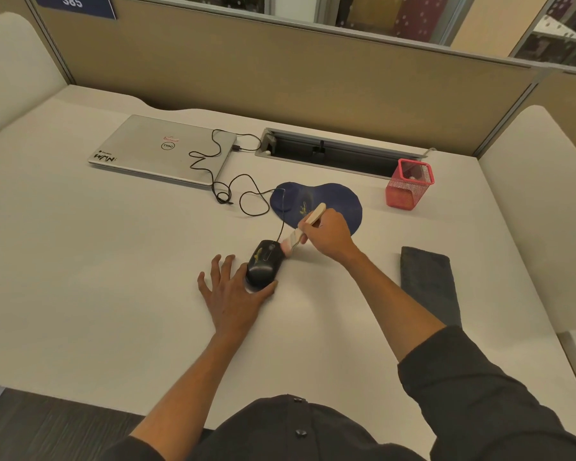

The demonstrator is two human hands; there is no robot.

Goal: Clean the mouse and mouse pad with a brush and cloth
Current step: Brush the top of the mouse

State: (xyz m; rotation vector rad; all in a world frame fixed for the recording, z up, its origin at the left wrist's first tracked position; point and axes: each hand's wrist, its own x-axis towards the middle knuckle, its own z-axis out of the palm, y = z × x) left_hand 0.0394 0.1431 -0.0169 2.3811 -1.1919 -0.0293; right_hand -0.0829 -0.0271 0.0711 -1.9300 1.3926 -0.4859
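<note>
the glossy black wired computer mouse (263,266) sits on the white desk (97,277), near the middle and in front of you, with a yellowish smear on its upper shell and its thin black cable (228,191) looping back toward the closed silver laptop (165,149). just beyond it lies the dark blue kidney-shaped fabric mouse pad (341,197), also marked with a yellowish smear near its centre, and bare of the mouse.

your left hand (231,294) lies flat on the desk with its fingers spread, the thumb side pressed against the mouse's near left edge, bracing it rather than wrapping it. your right hand (328,236) is closed around the pale wooden handle of a small paint-style brush (305,227), wrist raised, handle tilted up and away over the mouse pad, and the light bristles touch the mouse's far right side by the buttons.

the folded dark grey cloth (429,284) rests untouched on the desk to your right, well apart from both hands. a red wire-mesh pen holder (409,184) stands upright beyond it, near the open grey cable tray (333,151) set into the desk. the cable's loose loops lie between the laptop and the pad, just beside the pad's left edge.
</note>
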